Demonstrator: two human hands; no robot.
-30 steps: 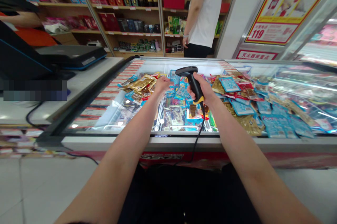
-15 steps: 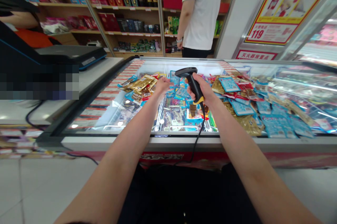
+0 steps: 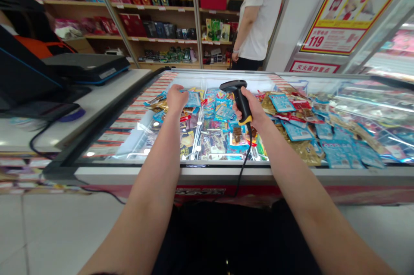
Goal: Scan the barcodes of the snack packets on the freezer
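My right hand (image 3: 254, 109) is wrapped around the grip of a black and yellow barcode scanner (image 3: 242, 104), whose head points left. Its black cable hangs down over the counter's front edge. To the left, my left hand (image 3: 177, 97) is closed at the left edge of a blue snack packet (image 3: 194, 99), above the pile of gold and blue packets (image 3: 158, 101); the fingertips are partly hidden. Blue, red and gold packets (image 3: 297, 115) lie heaped on the glass to the right of the scanner.
The glass-topped chest freezer (image 3: 129, 171) stretches across in front of me, with wire baskets inside. A white counter at left carries a black scale (image 3: 87, 68) and a screen. Behind stand shelves (image 3: 152, 42), a person in a white shirt (image 3: 263, 12) and a person in dark clothes.
My left hand has moved left with the blue snack packet. The barcode scanner has shifted slightly to the right. The person in white has moved right.
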